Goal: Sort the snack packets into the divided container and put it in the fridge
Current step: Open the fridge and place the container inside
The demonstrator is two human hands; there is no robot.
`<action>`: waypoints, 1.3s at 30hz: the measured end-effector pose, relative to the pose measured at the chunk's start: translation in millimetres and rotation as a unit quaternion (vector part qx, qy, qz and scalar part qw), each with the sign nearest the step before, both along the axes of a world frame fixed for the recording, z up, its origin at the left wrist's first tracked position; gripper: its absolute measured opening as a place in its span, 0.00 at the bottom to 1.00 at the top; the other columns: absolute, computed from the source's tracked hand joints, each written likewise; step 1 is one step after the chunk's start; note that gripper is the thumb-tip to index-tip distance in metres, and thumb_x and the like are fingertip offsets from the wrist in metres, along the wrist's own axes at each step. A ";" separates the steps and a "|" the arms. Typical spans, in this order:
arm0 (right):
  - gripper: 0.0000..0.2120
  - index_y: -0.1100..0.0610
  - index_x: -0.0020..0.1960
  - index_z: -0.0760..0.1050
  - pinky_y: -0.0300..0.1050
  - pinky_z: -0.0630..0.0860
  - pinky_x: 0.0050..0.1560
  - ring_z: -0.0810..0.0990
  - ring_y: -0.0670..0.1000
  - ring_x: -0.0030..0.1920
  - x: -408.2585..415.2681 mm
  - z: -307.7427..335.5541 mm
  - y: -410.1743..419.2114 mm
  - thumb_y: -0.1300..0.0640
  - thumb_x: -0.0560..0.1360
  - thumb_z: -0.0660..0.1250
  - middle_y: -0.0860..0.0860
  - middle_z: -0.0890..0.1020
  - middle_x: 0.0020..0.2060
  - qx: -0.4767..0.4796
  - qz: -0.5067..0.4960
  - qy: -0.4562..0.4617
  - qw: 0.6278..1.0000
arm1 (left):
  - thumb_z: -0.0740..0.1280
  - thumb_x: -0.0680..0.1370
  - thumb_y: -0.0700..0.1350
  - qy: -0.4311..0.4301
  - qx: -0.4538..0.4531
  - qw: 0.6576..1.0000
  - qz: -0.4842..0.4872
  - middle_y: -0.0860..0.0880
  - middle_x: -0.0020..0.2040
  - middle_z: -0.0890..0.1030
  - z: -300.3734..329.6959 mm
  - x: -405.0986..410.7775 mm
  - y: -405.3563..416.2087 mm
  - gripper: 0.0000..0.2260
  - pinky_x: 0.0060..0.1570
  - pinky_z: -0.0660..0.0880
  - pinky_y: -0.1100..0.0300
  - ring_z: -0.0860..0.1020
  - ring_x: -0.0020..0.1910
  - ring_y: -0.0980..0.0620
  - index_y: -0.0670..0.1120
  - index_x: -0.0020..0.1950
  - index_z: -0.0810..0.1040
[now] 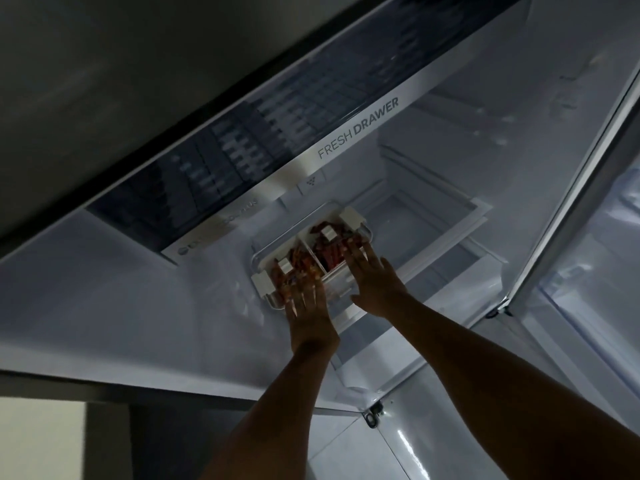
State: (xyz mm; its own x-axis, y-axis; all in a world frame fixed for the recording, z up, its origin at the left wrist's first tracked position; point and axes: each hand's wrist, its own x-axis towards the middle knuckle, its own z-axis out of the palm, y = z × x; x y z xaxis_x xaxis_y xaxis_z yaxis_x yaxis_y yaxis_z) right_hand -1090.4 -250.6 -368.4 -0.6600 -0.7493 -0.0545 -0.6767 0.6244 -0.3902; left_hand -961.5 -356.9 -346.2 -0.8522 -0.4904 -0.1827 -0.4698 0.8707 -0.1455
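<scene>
The divided container [311, 252] sits inside the open fridge [104, 306], on the white shelf surface just beside the glass-edged drawer cover, below the strip [358, 129] reading "FRESH DRAWER". Both hands lie on its near side: the left hand [308, 306] has straight, spread fingers [294, 299] laid flat across the lid over the left compartment and the near rim, and the right hand [372, 282] has straight fingers reaching onto the lid's right end — neither hand curls round it, both simply press flat on top. The container is a clear rectangular box with a transparent lid, white clips [351, 216] at its ends and two smaller white tabs on top; a central wall splits it into two compartments, each packed with snack packets [329, 252] in red, orange and dark tones. Both forearms stretch forward from the lower frame, roughly parallel, wrists straight, palms down.
</scene>
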 end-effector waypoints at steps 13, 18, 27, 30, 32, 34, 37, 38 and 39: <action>0.44 0.53 0.78 0.38 0.62 0.53 0.75 0.38 0.55 0.77 -17.9 -2.2 -17.6 0.43 0.75 0.63 0.53 0.40 0.78 -0.053 0.025 -0.054 0.997 | 0.61 0.79 0.52 0.032 0.029 0.999 -0.001 0.43 0.79 0.42 8.6 -8.8 -25.3 0.37 0.76 0.53 0.47 0.45 0.79 0.43 0.46 0.79 0.41; 0.38 0.54 0.78 0.47 0.60 0.53 0.75 0.44 0.52 0.78 15.9 26.9 45.1 0.44 0.77 0.63 0.50 0.47 0.78 -0.129 -0.017 -0.075 0.989 | 0.60 0.80 0.52 0.125 0.126 0.984 -0.010 0.45 0.78 0.58 23.2 18.2 9.4 0.29 0.74 0.60 0.58 0.57 0.77 0.49 0.45 0.78 0.55; 0.32 0.56 0.74 0.64 0.55 0.62 0.73 0.59 0.51 0.75 110.9 123.4 200.8 0.48 0.74 0.70 0.51 0.66 0.73 -0.214 -0.131 -0.035 0.967 | 0.60 0.81 0.49 0.258 0.277 0.925 -0.035 0.53 0.75 0.65 104.8 101.3 128.7 0.22 0.72 0.55 0.68 0.60 0.75 0.57 0.49 0.75 0.63; 0.31 0.58 0.73 0.66 0.53 0.61 0.73 0.61 0.52 0.74 155.9 165.4 249.0 0.50 0.73 0.70 0.53 0.68 0.72 -0.224 -0.169 -0.015 0.960 | 0.60 0.81 0.50 0.252 0.322 0.911 -0.061 0.57 0.75 0.62 136.6 140.3 176.2 0.23 0.72 0.53 0.69 0.56 0.75 0.61 0.50 0.76 0.62; 0.31 0.58 0.73 0.66 0.54 0.61 0.73 0.61 0.53 0.75 187.2 195.4 279.1 0.50 0.73 0.70 0.53 0.68 0.72 -0.235 -0.200 -0.002 0.951 | 0.61 0.81 0.49 0.258 0.343 0.898 -0.095 0.58 0.74 0.62 157.9 162.6 203.2 0.23 0.73 0.54 0.69 0.56 0.75 0.62 0.50 0.76 0.62; 0.31 0.57 0.73 0.65 0.52 0.60 0.73 0.60 0.52 0.75 220.3 226.7 307.1 0.48 0.73 0.69 0.52 0.68 0.72 -0.239 -0.237 0.017 0.942 | 0.61 0.81 0.48 0.264 0.352 0.890 -0.121 0.56 0.75 0.64 179.1 180.6 224.4 0.22 0.74 0.56 0.66 0.59 0.75 0.60 0.50 0.75 0.63; 0.31 0.57 0.73 0.65 0.56 0.61 0.73 0.59 0.53 0.76 271.5 264.5 350.3 0.48 0.74 0.69 0.51 0.67 0.72 -0.241 -0.296 0.033 0.924 | 0.60 0.82 0.48 0.267 0.372 0.875 -0.159 0.54 0.75 0.65 212.1 204.8 259.8 0.21 0.73 0.56 0.66 0.61 0.75 0.57 0.49 0.75 0.63; 0.30 0.56 0.73 0.65 0.57 0.61 0.73 0.58 0.52 0.76 286.1 276.5 365.0 0.47 0.74 0.68 0.50 0.67 0.72 -0.249 -0.311 0.047 0.916 | 0.60 0.82 0.47 0.265 0.376 0.869 -0.182 0.53 0.74 0.66 224.8 211.6 272.9 0.21 0.73 0.56 0.65 0.61 0.74 0.57 0.49 0.75 0.63; 0.29 0.55 0.73 0.65 0.57 0.61 0.73 0.58 0.51 0.76 299.7 289.7 378.6 0.47 0.75 0.67 0.50 0.67 0.73 -0.253 -0.325 0.058 0.909 | 0.60 0.82 0.47 0.267 0.375 0.863 -0.206 0.53 0.74 0.66 237.4 216.7 286.0 0.22 0.73 0.56 0.65 0.62 0.74 0.56 0.49 0.75 0.63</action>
